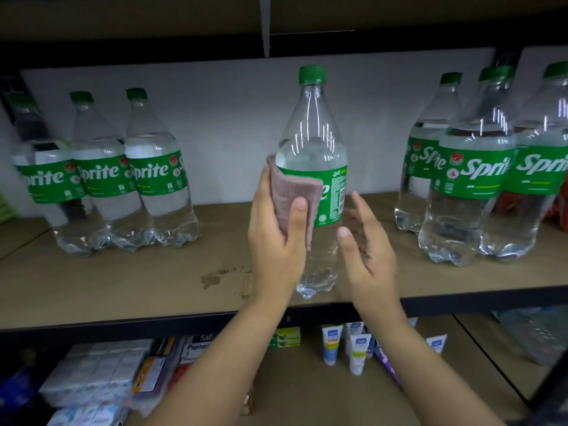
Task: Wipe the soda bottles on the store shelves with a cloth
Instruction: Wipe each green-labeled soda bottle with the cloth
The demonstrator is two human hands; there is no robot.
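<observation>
Fingers of left hand (276,216) pinch cloth (292,198) on middle bottle (312,167); right hand (365,247) fingers spread, touching nothing. Job underway; side bottles (101,179) maybe still unwiped.

Both forearms reach up and forward from bottom of frame, bare. Left hand (276,232) raised, palm turned inward, thumb across the front and curled in a pinch, fingers hidden behind. Right hand (365,250) just beside it, slightly lower, palm facing left, fingers straight and loosely spread, thumb up, holding nothing.
</observation>
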